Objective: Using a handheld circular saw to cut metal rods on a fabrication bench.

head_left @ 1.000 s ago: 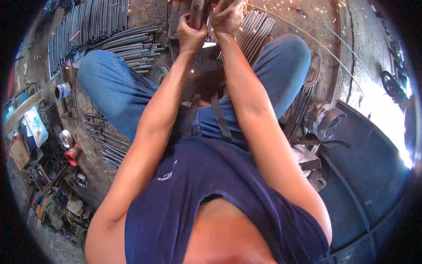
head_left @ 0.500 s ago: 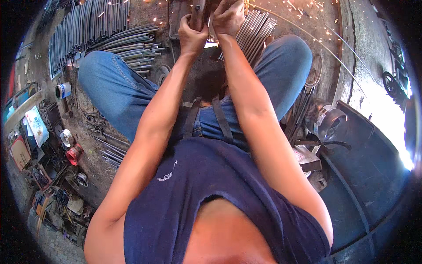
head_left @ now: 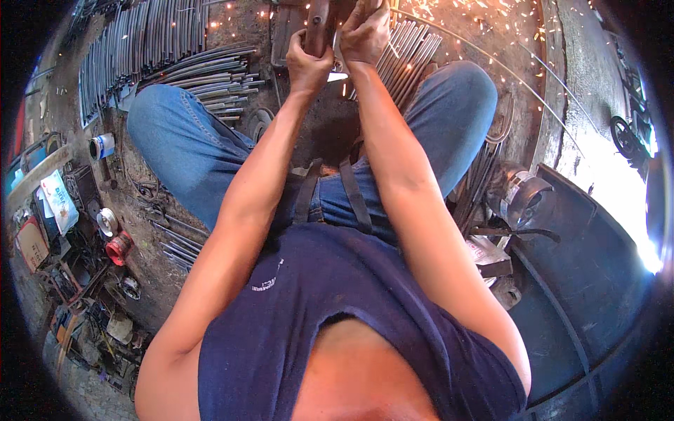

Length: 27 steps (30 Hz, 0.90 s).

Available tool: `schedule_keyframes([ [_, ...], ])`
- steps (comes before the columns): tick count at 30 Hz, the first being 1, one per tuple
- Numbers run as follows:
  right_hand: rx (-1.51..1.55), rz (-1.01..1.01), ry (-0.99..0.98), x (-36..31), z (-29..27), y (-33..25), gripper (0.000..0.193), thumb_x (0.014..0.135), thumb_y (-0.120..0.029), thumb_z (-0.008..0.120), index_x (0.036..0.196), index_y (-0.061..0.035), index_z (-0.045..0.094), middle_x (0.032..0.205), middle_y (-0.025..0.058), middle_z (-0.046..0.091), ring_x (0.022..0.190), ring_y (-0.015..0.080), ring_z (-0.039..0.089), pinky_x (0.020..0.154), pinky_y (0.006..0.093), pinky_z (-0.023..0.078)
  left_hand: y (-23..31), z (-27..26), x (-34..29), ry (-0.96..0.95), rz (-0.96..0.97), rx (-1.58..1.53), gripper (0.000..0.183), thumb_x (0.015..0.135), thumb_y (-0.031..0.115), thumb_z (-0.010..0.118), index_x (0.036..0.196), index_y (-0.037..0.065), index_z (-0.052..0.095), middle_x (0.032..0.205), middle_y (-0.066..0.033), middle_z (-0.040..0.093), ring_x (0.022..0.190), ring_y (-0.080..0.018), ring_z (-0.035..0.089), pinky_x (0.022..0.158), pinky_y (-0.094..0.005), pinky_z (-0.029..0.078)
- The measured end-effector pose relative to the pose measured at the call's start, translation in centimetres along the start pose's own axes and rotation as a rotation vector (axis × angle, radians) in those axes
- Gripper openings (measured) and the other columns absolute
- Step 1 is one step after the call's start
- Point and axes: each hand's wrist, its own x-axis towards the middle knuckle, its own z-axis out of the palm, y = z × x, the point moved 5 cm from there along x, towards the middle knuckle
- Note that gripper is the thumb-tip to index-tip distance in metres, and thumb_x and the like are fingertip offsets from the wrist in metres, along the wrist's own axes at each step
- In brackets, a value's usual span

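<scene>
At the top middle, my left hand [head_left: 309, 69] is closed round a brown, worn metal tube [head_left: 319, 24] with a small round hole in its side. The tube's far end runs out of the picture. Close by on the right, my right hand [head_left: 364, 36] is bent into a grip. What it holds is mostly cut off by the upper edge, and I cannot make out its kind. Orange sparks [head_left: 491, 28] fly across the floor at the upper right, with a few more on the left.
Many thin metal rods lie in a bundle [head_left: 144, 49] at upper left, a second pile [head_left: 210, 74] beside it, and more rods [head_left: 407, 56] by my right knee. A long thin rod [head_left: 484, 56] crosses the right floor. A dark metal sheet [head_left: 597, 281] lies at right; clutter [head_left: 77, 274] fills the left.
Sparks have become more numerous and spread wider on the right, with more on the left too. Both hands keep their grip and have barely shifted, with the tube slightly lower in the picture.
</scene>
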Motion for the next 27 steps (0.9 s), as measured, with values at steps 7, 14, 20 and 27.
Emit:
schedule_keyframes([
  [7, 0.000, -0.003, -0.002, -0.1, -0.2, -0.1, 0.046, 0.094, -0.025, 0.050, 0.125, 0.0095, 0.046, 0.099, 0.0310, 0.061, 0.083, 0.0453, 0.062, 0.071, 0.0467, 0.051, -1.0, 0.3, -0.1, -0.031, -0.047, -0.028, 0.047, 0.070, 0.014, 0.071, 0.110, -0.005, 0.055, 0.098, -0.0220, 0.065, 0.091, -0.0329, 0.066, 0.082, -0.0390, 0.051],
  [14, 0.037, 0.008, 0.005, -1.1, 0.5, 1.1, 0.047, 0.094, -0.025, 0.051, 0.125, 0.0096, 0.045, 0.102, 0.0311, 0.060, 0.087, 0.0452, 0.062, 0.074, 0.0466, 0.051, -1.6, 0.5, -0.5, -0.039, -0.083, -0.024, 0.048, 0.070, 0.014, 0.073, 0.111, -0.004, 0.054, 0.099, -0.0223, 0.065, 0.093, -0.0321, 0.066, 0.083, -0.0385, 0.051],
  [20, 0.122, 0.038, -0.083, -0.1, 0.9, 1.4, 0.055, 0.088, -0.018, 0.057, 0.128, 0.0152, 0.038, 0.117, 0.0370, 0.052, 0.107, 0.0489, 0.055, 0.093, 0.0454, 0.047, -0.3, 0.0, 0.1, -0.079, -0.065, -0.060, 0.065, 0.065, 0.016, 0.076, 0.120, -0.005, 0.048, 0.105, -0.0228, 0.064, 0.098, -0.0340, 0.065, 0.087, -0.0387, 0.050],
  [27, -0.064, 0.030, -0.091, 8.2, 1.5, -2.1, 0.044, 0.092, -0.026, 0.053, 0.115, 0.0098, 0.050, 0.098, 0.0327, 0.061, 0.090, 0.0460, 0.061, 0.080, 0.0481, 0.049, 6.7, -1.3, 6.9, -0.091, -0.008, -0.153, 0.061, 0.072, 0.025, 0.080, 0.116, -0.007, 0.052, 0.101, -0.0183, 0.067, 0.087, -0.0211, 0.066, 0.083, -0.0333, 0.052],
])
